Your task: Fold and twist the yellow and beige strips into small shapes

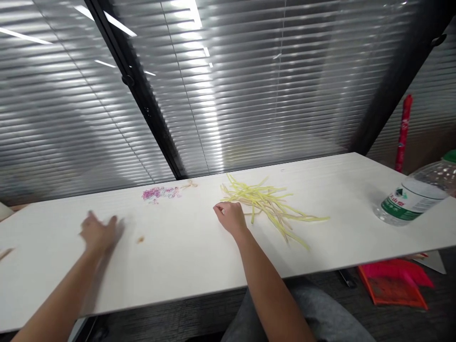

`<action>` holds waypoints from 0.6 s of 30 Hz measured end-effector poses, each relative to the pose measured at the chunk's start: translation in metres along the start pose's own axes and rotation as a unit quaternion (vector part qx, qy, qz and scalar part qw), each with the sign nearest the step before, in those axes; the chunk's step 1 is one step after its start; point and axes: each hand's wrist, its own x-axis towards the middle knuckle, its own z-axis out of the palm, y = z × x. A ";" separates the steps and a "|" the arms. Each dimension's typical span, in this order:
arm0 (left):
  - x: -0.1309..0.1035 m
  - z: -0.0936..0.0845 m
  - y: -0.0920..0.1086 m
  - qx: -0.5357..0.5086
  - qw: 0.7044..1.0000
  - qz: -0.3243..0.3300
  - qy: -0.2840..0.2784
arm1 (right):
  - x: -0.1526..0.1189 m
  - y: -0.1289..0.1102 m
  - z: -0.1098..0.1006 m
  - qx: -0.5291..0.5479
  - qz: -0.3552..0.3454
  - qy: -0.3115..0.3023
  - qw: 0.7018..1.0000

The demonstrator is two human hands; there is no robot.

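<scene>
Over the left part of the white table (185,256), my left hand (98,232) is held with its fingers apart and nothing between them, slightly blurred. My right hand (231,217) has its fingers curled together at the left edge of a loose pile of yellow and tan strips (265,202); whether it holds anything is too small to tell. Small pink and purple bands (156,193) lie in a cluster near the back edge, with a few tan bands (189,184) beside them. A small tan piece (140,240) rests between my hands.
A large clear bottle with a green cap (409,202) stands at the right end of the table. A thin tan item (6,252) lies at the far left. Window blinds (249,95) rise behind the table. On the floor at right is a red dustpan (397,289).
</scene>
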 end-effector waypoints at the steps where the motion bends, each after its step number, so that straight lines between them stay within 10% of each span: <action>1: -0.003 0.013 0.017 -0.013 0.999 0.029 -0.022 | 0.000 0.001 0.000 0.009 0.008 0.008 1.000; 10: -0.129 0.086 0.181 -0.201 0.878 0.337 -0.275 | 0.006 0.012 -0.001 0.130 0.190 0.205 0.951; 18: -0.170 0.099 0.203 -0.240 0.838 0.413 -0.265 | 0.016 0.031 -0.001 0.228 0.320 0.282 0.875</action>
